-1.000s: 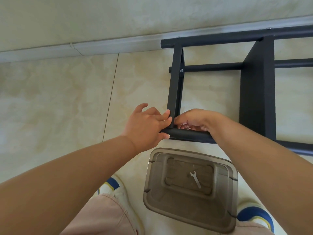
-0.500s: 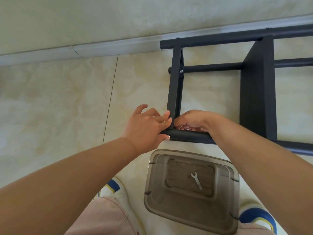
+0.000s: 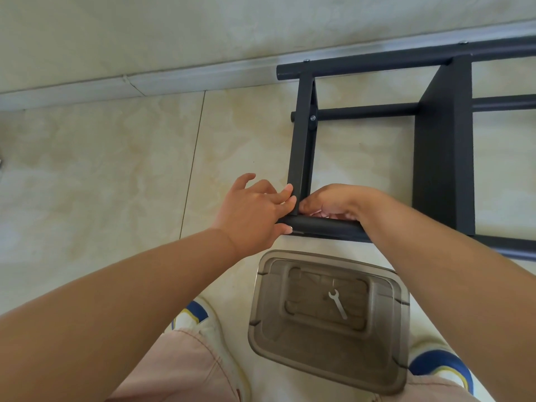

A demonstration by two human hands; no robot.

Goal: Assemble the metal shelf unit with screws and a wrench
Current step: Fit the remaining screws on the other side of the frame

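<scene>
Left hand grips shelf frame; right hand seemingly pinches something there.

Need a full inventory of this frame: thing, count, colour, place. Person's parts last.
shelf frame: 1, black metal, lying on the floor, upper right, near tube under both hands
shelf panel: 1, black, set across the frame, right
screws: 3 visible, silver, one on the upright bar, two on the far tube by the wall
plastic bin: 1, translucent grey-brown, on the floor between the feet
wrench: 1, silver, inside the bin
floor: beige tiles
baseboard: 1, pale, along the wall at top
shoes: 2, white with blue and yellow, bottom
trousers: pale pink, bottom
left hand: grips the end of the near tube
right hand: at the corner joint, fingertips hidden
</scene>
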